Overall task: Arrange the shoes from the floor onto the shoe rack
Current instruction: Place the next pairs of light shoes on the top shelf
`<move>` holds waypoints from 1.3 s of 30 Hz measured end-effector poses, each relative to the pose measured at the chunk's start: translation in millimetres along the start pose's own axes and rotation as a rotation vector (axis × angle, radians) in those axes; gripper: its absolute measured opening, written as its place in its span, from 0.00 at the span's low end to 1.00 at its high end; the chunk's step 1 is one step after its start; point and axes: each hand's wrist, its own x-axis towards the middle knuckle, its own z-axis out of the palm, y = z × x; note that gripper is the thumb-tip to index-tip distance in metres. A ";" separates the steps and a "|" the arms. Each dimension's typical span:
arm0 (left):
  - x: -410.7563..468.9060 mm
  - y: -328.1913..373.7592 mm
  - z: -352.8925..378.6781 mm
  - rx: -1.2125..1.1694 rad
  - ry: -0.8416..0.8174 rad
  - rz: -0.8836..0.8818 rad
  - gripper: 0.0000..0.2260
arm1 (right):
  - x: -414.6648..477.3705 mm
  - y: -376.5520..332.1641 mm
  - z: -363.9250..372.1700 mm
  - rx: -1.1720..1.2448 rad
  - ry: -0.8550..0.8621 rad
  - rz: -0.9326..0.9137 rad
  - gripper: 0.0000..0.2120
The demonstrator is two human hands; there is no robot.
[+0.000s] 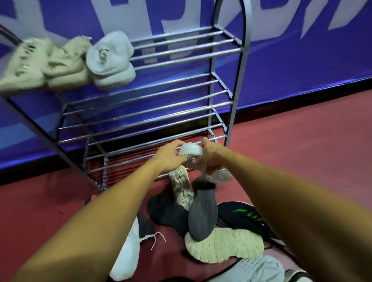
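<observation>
Views: one, a wide-angle camera worn on the person's head.
Vantage: above and in front of the shoe rack (150, 115), looking forward and steeply down.
Facing: toward the blue wall banner (304, 50) across 12 o'clock; red floor (309, 146) from 3 to 6 o'clock.
Tilt: horizon rolled, with the floor line dropping toward 9 o'clock; rack posts bow from lens distortion.
Nearness: arm's reach. Forearms enter at 7 and 5 o'clock; left hand (171, 158) and right hand (209, 154) meet just below centre, gripping a pale shoe (190, 150).
Near field: shoe pile (205, 225) at 6 o'clock, close under the camera.
Edge: top-shelf shoes (71, 62) at 10 o'clock, blurred.
</observation>
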 end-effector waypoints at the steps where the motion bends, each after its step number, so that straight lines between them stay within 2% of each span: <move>1: -8.3 6.0 -11.4 0.023 0.019 0.027 0.20 | -8.4 -7.7 -4.7 -0.025 0.010 -0.011 0.26; 8: -63.9 40.6 -90.9 0.164 0.167 0.166 0.16 | -74.5 -61.1 -46.2 -0.062 0.043 -0.153 0.25; 12: -90.5 48.5 -121.7 0.152 0.249 0.207 0.19 | -100.4 -80.5 -60.7 0.075 0.048 -0.242 0.22; 15: -102.6 46.8 -132.8 0.123 0.291 0.238 0.19 | -109.1 -83.2 -60.5 0.159 0.056 -0.282 0.25; 21: -126.0 45.0 -130.6 0.043 0.362 0.271 0.15 | -120.5 -87.9 -55.5 0.165 0.071 -0.318 0.25; 30: -131.5 44.7 -138.9 -0.066 0.280 0.236 0.17 | -147.3 -89.3 -69.4 0.222 0.152 -0.376 0.25; 36: -128.9 39.9 -134.9 -0.073 0.149 0.128 0.29 | -157.1 -93.6 -84.4 0.328 0.134 -0.508 0.21; 39: -129.3 40.1 -132.3 -0.140 0.103 0.101 0.30 | -156.7 -93.6 -88.8 0.439 0.081 -0.563 0.18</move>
